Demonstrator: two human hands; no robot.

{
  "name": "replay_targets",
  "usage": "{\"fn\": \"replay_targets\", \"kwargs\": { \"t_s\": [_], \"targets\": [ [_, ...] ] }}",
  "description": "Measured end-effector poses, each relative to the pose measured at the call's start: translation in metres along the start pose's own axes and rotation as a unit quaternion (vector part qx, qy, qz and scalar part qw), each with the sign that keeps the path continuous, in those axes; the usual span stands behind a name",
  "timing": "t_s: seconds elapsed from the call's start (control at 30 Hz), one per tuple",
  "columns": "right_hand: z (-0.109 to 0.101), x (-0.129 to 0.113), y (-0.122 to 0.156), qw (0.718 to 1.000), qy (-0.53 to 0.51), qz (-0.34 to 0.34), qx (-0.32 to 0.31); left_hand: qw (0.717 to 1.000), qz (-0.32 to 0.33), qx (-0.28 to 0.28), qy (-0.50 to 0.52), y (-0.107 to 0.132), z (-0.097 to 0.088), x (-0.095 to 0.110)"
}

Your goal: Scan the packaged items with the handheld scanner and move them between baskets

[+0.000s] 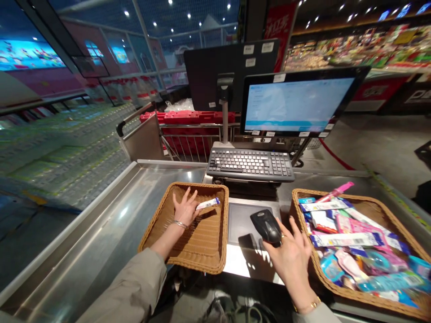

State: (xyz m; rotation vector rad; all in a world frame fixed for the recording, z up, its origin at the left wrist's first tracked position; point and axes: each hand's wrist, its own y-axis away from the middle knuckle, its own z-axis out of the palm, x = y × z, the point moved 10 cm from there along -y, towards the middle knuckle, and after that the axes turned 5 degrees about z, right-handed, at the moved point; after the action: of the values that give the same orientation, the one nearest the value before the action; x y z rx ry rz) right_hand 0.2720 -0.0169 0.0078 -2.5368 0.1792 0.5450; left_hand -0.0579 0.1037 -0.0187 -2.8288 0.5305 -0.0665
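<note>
My left hand (184,208) reaches into the brown wicker basket (205,255) on the left, fingers spread, its fingertips at a small white and blue tube (208,203) lying near the basket's back edge. My right hand (289,255) holds a black handheld barcode scanner (267,225) over the dark scan plate (239,222) between the baskets, thumb and palm on its handle, the other fingers stretched out. The right wicker basket (340,294) is full of several colourful packaged items, mostly toothbrushes (343,239).
A keyboard (249,163) and a lit monitor (296,104) stand behind the baskets on the steel checkout counter (111,224). A second screen's back (229,67) and red shopping baskets (188,117) lie beyond. Store shelves run along the back right.
</note>
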Motion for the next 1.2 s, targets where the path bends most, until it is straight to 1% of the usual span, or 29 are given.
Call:
{"fn": "replay_targets", "kwargs": {
  "t_s": [0.13,0.23,0.3,0.4,0.63,0.87,1.03,1.2],
  "targets": [
    [-0.004,-0.002,-0.002,1.000,0.001,-0.007,0.002,0.999,-0.013,0.038,-0.013,-0.007,-0.031,0.016],
    [-0.007,-0.002,-0.004,1.000,0.004,-0.005,0.000,0.998,0.000,0.059,-0.011,-0.015,-0.049,0.034],
    [-0.010,-0.002,-0.005,1.000,0.006,-0.002,-0.001,0.997,0.012,0.072,-0.003,-0.020,-0.058,0.049],
    [-0.015,-0.002,-0.006,1.000,0.009,0.001,-0.004,0.996,0.026,0.082,0.011,-0.029,-0.066,0.069],
    [-0.028,-0.003,-0.009,1.000,0.020,0.003,0.002,0.992,0.063,0.104,0.018,-0.047,-0.076,0.114],
    [-0.035,-0.004,-0.009,1.000,0.006,0.009,-0.007,0.988,0.092,0.115,0.038,-0.055,-0.075,0.149],
    [-0.040,-0.005,-0.007,1.000,-0.007,0.009,0.002,0.987,0.103,0.118,0.045,-0.059,-0.071,0.163],
    [-0.044,-0.007,-0.007,1.000,-0.002,0.003,0.014,0.987,0.106,0.111,0.052,-0.061,-0.067,0.170]
  ]
}}
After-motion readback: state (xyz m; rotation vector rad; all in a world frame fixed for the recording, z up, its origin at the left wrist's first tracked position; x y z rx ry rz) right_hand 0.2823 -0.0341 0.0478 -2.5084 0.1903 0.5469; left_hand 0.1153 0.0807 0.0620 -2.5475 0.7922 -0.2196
